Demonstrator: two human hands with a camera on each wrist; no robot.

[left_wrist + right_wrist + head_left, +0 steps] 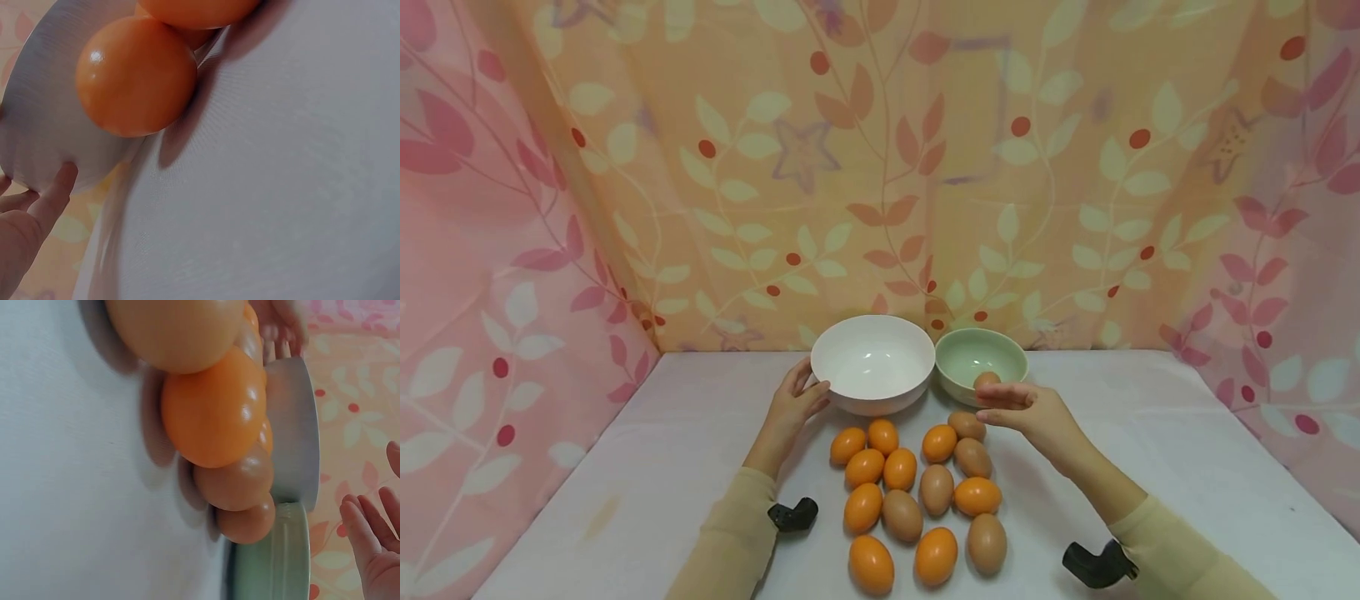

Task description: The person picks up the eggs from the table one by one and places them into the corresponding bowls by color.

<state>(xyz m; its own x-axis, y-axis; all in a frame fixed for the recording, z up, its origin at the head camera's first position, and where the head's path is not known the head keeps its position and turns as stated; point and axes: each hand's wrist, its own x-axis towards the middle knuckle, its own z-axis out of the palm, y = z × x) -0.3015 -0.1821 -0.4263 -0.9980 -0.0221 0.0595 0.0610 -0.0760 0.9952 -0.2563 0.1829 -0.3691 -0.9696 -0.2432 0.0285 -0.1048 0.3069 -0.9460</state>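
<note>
My left hand (793, 400) rests its fingertips and thumb against the outer left wall of a large white bowl (874, 405); the left wrist view shows a fingertip touching that wall. To its right stands a smaller green bowl (951, 379). A brown egg (987, 379) shows inside the green bowl, partly hidden by my right hand (1037, 421). That hand hovers at the green bowl's near right rim, fingers extended and thumb apart. Nothing is seen between them in the right wrist view. In front of the bowls lie several orange eggs (862, 508) and several brown eggs (937, 490).
A pale cloth covers the table (647, 492). Patterned curtains (880, 167) hang at the back and both sides, with the bowls near the back one. Black mounts (793, 515) sit on both forearms. The eggs lie close together between the arms.
</note>
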